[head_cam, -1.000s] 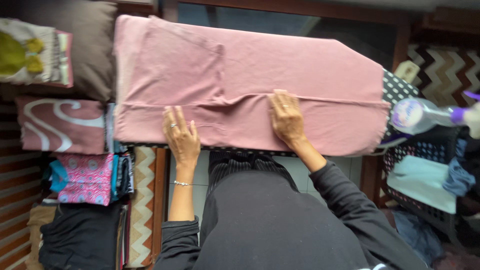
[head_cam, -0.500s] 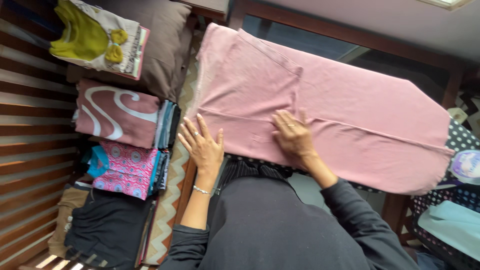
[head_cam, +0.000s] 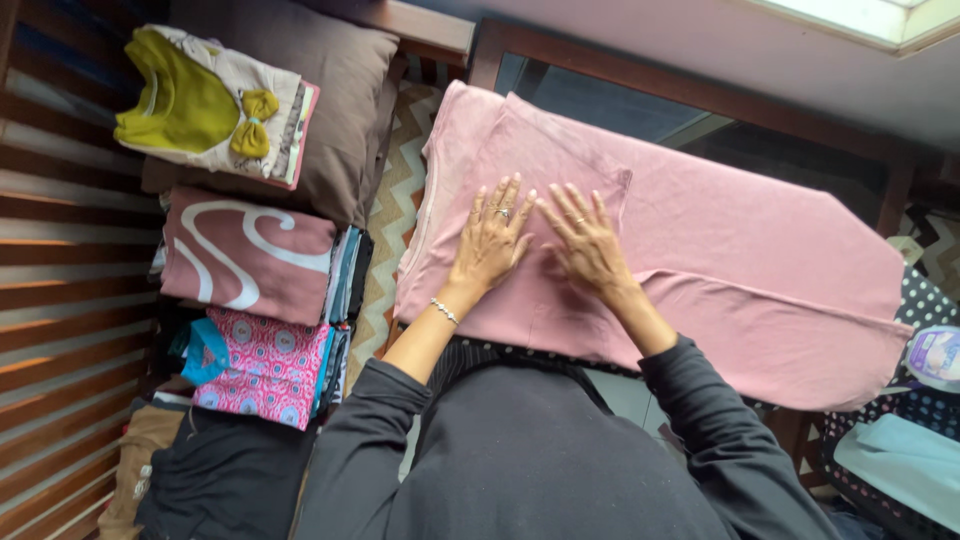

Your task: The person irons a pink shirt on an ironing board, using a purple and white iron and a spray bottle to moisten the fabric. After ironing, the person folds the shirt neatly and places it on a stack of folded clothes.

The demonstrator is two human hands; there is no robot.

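A dusty pink garment (head_cam: 720, 250) lies spread over an ironing board with a black dotted cover (head_cam: 925, 295). My left hand (head_cam: 493, 240) rests flat on the cloth near its left end, fingers spread, a ring on one finger and a bracelet at the wrist. My right hand (head_cam: 585, 240) lies flat beside it, fingers apart, the two hands almost touching. Neither hand grips anything. A folded layer of the garment lies under both palms.
Left of the board, folded clothes sit in stacks: a yellow-and-cream top (head_cam: 205, 100), a pink piece with white swirls (head_cam: 245, 255), a bright pink patterned one (head_cam: 265, 365), dark ones (head_cam: 220, 480). A brown cushion (head_cam: 335, 90) lies behind. A spray bottle (head_cam: 935, 355) and basket stand at right.
Both hands slid from the board's near edge up and left onto the garment's folded left part and now lie side by side. The view has shifted left.
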